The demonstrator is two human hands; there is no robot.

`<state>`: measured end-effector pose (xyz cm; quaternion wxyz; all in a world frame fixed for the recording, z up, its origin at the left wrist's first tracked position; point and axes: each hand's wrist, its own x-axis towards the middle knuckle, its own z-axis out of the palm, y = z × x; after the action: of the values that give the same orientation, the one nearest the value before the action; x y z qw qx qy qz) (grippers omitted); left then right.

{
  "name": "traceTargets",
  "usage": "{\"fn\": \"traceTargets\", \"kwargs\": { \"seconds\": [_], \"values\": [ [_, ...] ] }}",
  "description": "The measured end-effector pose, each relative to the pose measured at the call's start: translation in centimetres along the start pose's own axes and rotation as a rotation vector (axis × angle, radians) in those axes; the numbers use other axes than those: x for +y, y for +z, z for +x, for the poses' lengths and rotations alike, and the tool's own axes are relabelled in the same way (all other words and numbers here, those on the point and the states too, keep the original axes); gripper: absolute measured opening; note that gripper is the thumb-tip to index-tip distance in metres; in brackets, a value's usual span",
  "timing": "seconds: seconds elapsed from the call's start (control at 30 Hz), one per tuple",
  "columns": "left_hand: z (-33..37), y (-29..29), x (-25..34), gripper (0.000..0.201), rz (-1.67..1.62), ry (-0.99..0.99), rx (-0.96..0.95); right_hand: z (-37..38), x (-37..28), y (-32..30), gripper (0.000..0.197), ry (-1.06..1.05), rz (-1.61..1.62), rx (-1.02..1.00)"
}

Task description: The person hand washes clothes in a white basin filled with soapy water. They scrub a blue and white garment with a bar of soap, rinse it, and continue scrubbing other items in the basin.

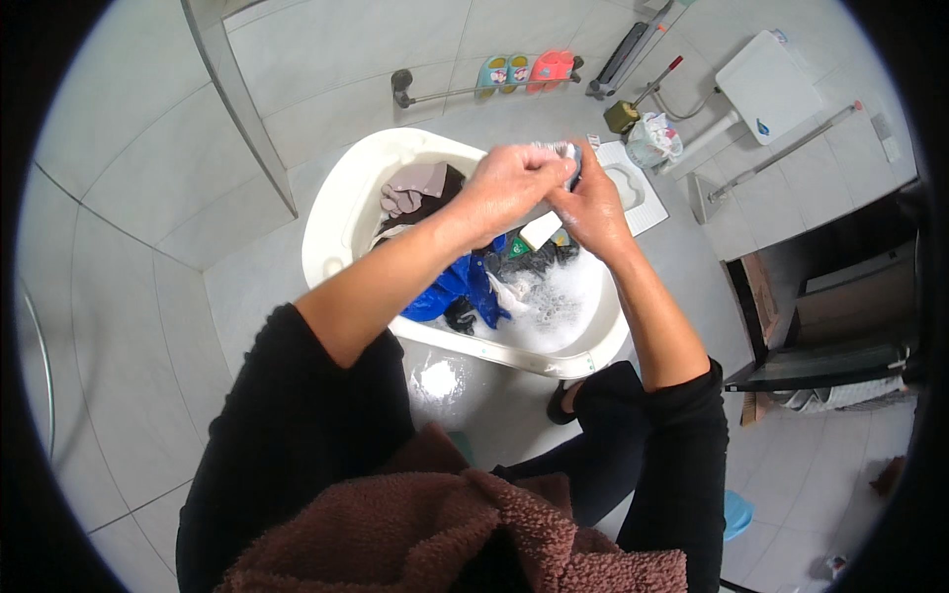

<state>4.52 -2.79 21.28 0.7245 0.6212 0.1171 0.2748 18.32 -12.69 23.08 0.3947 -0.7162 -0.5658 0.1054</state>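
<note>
Above a white tub (331,222), my left hand (509,190) and my right hand (593,208) meet with fingers closed round a small pale and blue-grey thing (573,166). Its edge looks bristly, but my fingers cover most of it, so its kind is unclear. Below them, the tub holds wet clothes: a blue garment (450,292), a mauve-grey cloth (415,188) and dark cloth. White suds (559,306) fill its right part. A white flat block (541,231) lies beneath my hands, beside a small green piece (519,246).
A squat toilet (647,203) and a bag-lined bin (652,143) stand beyond the tub on the right. Slippers (549,69) hang on a wall rail (484,94). A brown fleecy cloth (395,529) covers my lap. The floor (445,381) by the tub looks wet.
</note>
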Motion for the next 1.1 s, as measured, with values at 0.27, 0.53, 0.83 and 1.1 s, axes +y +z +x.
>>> {"fn": "traceTargets", "kwargs": {
  "seconds": [0.27, 0.53, 0.83, 1.1],
  "values": [
    [-7.2, 3.5, -13.3, 0.1, -0.715, -1.058, 0.235, -8.5, 4.7, -1.3, 0.039, 0.446, 0.545, 0.412],
    [-3.6, 3.3, -21.6, 0.049, -1.141, -0.685, 0.266, -17.6, -2.1, 10.1, 0.026, 0.341, 0.35, 0.089],
    [-5.5, 7.0, -17.2, 0.027, -0.909, -0.623, 0.301, -10.6, 16.1, 4.9, 0.046, 0.631, -0.135, 0.604],
    [-3.3, 2.9, -19.2, 0.044, -0.984, -0.305, 0.444, -13.6, 7.7, 8.2, 0.03, 0.196, 0.447, 0.482]
  ]
}}
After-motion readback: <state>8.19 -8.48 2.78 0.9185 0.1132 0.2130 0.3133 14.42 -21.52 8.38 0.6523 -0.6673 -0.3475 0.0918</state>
